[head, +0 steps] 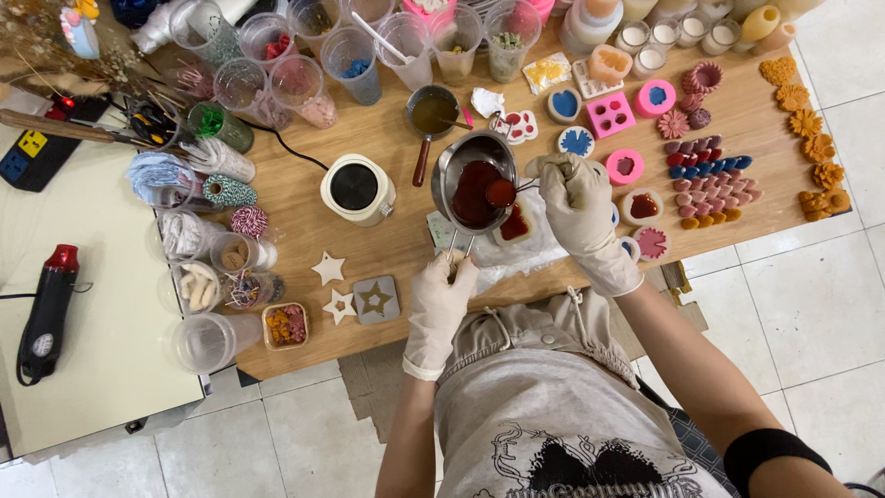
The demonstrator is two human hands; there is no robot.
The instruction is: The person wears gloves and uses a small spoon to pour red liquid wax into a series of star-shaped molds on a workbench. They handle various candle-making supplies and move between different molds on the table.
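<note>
Metal pouring pot (473, 180) w/ dark red liquid sits over the wooden table (387, 249), tilted toward a small white mould (514, 224) that already shows red. Left hand (442, 295), in pale glove, is just below the pot; fingers (454, 267) closed around its thin wire handle. Right hand (573, 198), also gloved, is right of the pot; fingers pinched together on a spoon (502, 192) whose bowl rests in the red liquid. White round warmer (357, 188) stands left of the pot, pink silicone moulds (610, 114) beyond, apart.
</note>
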